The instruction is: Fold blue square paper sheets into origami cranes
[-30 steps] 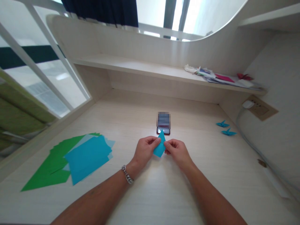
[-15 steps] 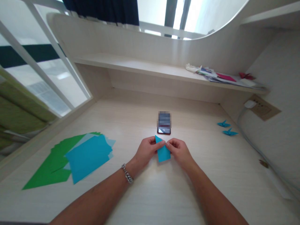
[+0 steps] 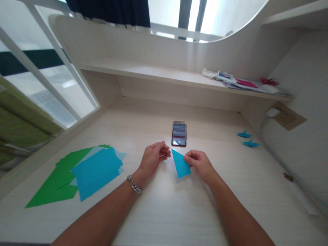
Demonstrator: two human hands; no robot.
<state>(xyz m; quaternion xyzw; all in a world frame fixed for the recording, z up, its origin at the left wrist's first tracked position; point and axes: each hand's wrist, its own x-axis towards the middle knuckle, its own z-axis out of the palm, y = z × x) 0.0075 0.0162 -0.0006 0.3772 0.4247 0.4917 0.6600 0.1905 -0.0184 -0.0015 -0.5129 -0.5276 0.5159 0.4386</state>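
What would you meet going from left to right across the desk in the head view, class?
Green paper → blue sheets → left hand → folded blue paper → right hand → two small blue cranes → wall socket.

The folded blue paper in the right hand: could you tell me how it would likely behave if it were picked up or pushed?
The folded blue paper looks thin and flat, so probably very light and floppy. Pinched only at one edge by the right hand, its free end may droop. On the smooth desk it would likely slide, not roll.
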